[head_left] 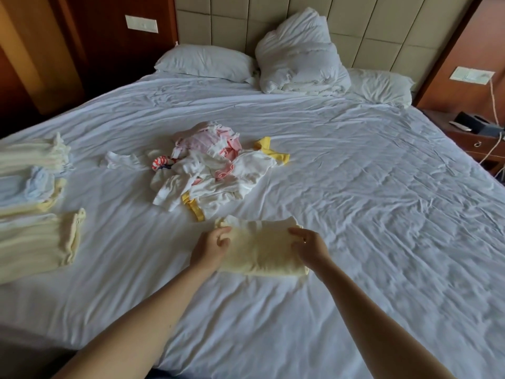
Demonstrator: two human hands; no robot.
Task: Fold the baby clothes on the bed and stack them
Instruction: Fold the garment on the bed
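Note:
A folded pale yellow garment [262,250] lies on the white bed sheet [382,214] in front of me. My left hand [211,248] holds its left edge with curled fingers. My right hand [310,246] holds its right edge the same way. Behind it sits a loose pile of unfolded baby clothes [213,168] in white, pink and yellow. At the left edge of the bed stand stacks of folded clothes: a pale yellow stack [41,242] nearest me, a light blue and yellow stack [30,192] behind it, and a cream stack [35,157] farthest.
Two white pillows [205,62] and a bunched white duvet [297,56] lie against the padded headboard. A wooden nightstand [475,132] with small items and cables stands at the right. One small white garment [120,160] lies apart, left of the pile.

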